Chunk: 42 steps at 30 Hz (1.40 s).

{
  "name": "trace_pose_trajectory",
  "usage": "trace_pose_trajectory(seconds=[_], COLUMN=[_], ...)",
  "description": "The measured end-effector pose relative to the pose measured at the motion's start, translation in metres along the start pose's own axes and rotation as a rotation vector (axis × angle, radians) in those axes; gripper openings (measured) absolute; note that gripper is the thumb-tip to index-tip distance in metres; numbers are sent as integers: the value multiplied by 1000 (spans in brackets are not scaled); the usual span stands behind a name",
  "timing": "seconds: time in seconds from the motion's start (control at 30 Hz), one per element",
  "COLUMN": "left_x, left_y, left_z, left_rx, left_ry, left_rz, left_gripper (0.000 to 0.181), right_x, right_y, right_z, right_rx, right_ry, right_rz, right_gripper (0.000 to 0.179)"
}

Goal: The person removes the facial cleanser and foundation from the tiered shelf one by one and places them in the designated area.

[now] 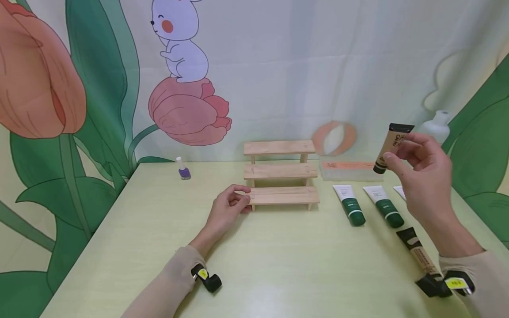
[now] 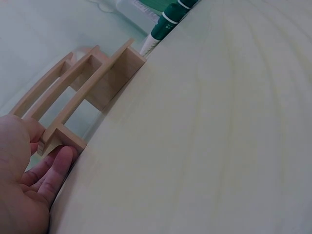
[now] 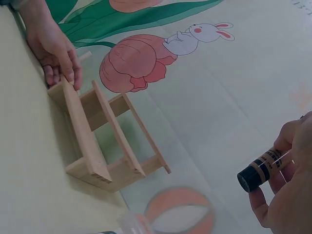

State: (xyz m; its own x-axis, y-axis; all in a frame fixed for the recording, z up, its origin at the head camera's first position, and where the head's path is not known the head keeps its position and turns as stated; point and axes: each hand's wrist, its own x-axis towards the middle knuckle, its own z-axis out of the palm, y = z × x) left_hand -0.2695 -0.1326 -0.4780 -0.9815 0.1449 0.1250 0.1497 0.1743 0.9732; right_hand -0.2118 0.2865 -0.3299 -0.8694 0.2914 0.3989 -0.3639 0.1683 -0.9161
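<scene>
A three-tier wooden display stand (image 1: 283,195) stands at the back middle of the table. My left hand (image 1: 229,204) grips the left end of its lowest step, with fingers above and below the board in the left wrist view. Up in the air at the right, my right hand (image 1: 427,176) pinches a small tan squeeze tube (image 1: 391,148) between thumb and fingers. That tube has a black cap (image 3: 248,179) pointing down and a flat black end on top. In the right wrist view the curled fingers cover part of its body.
Green-and-white tubes (image 1: 350,205) lie right of the stand. A longer tan tube (image 1: 422,256) with black ends lies under the right forearm. Behind them sits a clear flat box (image 1: 351,172); a white bottle (image 1: 436,126) is partly hidden. Purple nail polish (image 1: 184,170) stands back left.
</scene>
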Motion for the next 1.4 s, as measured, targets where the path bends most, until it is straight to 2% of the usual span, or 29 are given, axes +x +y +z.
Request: trace_pose_trajectory(seconds=[0.13,0.3,0.53,0.67,0.9,1.13,1.4], left_x=[1,1,1,1,1,1,0], left_y=[-1,-1,-2,-2,0,2,0], left_z=[0,1,0,0,1,2,0], left_rx=[-3,-3,-1,0,4,4,2], left_ry=[2,3,11,16,17,17,12], left_rz=[0,3,1,-1,-18,-21,-20], left_gripper=[22,22,21,21,21,20,20], right_x=[-19,-43,-68,-78,-96,-111,-124], right_y=[10,23,41,50,66,78,82], right_z=[-9,-17,-21,-22,-28,-34,-35], right_rx=[11,-92,-103,-163,-344,-430,-485], right_ry=[-41,-69,-117,-150,-189,-226,-276], right_rz=[-19,-9,3,20,83,161,196], right_gripper=[44,43,44,43,43,47,48])
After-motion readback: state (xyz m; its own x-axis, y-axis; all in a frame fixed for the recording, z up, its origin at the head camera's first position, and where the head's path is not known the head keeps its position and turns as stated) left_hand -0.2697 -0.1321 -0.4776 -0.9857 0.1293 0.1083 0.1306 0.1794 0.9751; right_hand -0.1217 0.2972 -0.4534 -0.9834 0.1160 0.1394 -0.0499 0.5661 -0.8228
